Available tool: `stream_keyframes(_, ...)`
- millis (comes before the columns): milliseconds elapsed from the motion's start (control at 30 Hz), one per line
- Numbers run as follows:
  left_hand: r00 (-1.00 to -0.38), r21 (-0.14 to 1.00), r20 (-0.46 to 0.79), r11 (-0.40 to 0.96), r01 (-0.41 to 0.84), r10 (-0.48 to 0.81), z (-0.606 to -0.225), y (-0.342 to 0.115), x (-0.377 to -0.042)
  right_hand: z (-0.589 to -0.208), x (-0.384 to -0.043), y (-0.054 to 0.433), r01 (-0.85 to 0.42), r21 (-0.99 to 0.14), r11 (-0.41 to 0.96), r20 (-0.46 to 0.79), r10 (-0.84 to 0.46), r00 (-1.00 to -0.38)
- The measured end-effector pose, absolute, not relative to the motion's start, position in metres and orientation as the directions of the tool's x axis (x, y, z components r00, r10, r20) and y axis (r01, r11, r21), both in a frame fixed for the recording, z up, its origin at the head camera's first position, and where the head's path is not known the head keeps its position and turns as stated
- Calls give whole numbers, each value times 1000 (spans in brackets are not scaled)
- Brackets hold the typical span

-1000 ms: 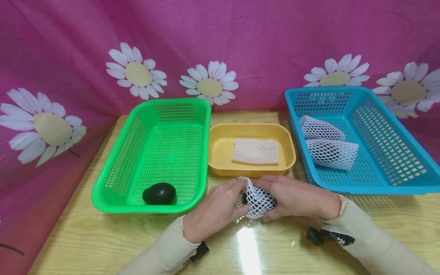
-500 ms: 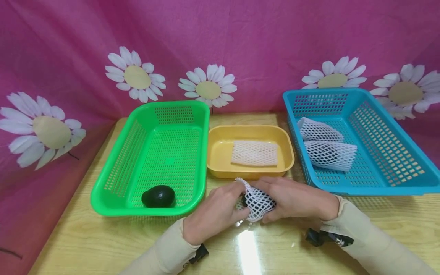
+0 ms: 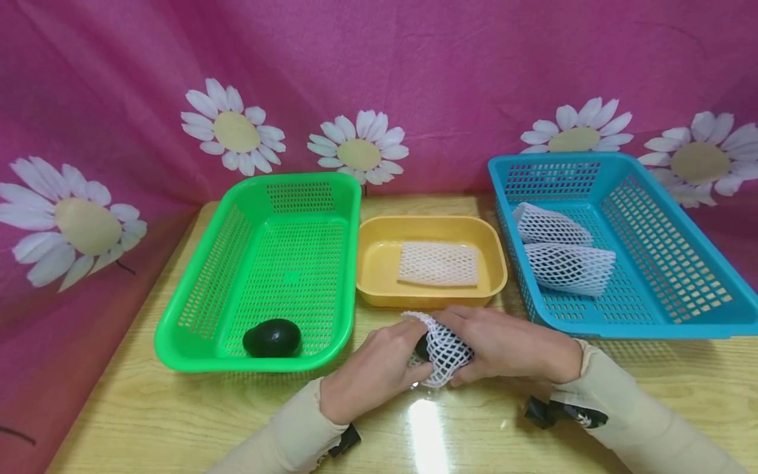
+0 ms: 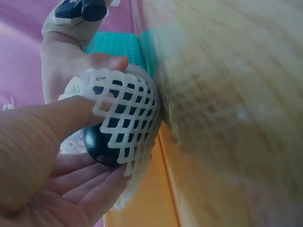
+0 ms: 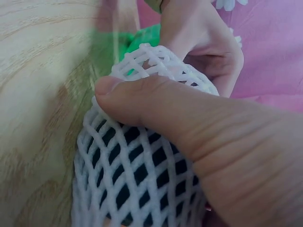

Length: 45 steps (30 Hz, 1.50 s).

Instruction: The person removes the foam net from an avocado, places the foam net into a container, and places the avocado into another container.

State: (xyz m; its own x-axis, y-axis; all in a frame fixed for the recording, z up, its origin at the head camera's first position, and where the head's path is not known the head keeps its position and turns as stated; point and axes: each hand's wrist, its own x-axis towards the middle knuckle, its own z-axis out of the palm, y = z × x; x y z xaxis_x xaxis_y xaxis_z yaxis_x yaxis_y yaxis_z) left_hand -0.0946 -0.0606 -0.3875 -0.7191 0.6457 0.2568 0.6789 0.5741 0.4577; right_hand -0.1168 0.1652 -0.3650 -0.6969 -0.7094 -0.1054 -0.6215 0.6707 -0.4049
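Lower centre of head view: dark fruit (image 3: pixel 422 347) partly inside white foam net (image 3: pixel 449 355), one end bare. Left hand (image 3: pixel 379 367) holds net's open edge; right hand (image 3: pixel 506 343) grips netted fruit. Lower left: second fruit (image 3: pixel 272 338) in green basket (image 3: pixel 249 363). Centre: yellow tray (image 3: pixel 426 301).

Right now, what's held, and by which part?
An avocado, partly inside a foam net. Right hand grips the netted body; left hand holds the net's open edge by the bare end.
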Motion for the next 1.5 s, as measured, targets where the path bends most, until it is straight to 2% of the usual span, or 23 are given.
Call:
stream_keyframes(433, -699, 441, 239, 567, 696, 674, -386, -64, -94, -361, -114, 164, -626, -360, 691, -122, -700, -703)
stream_keyframes(933, -672, 430, 251, 542, 722, 697, -383, -66, -95, -356, -115, 168, -633, -369, 681, -102, -707, -700)
stream_keyframes(1500, -707, 457, 217, 569, 683, 674, -380, -71, -97, -354, -116, 170, -631, -345, 694, -102, -697, -710)
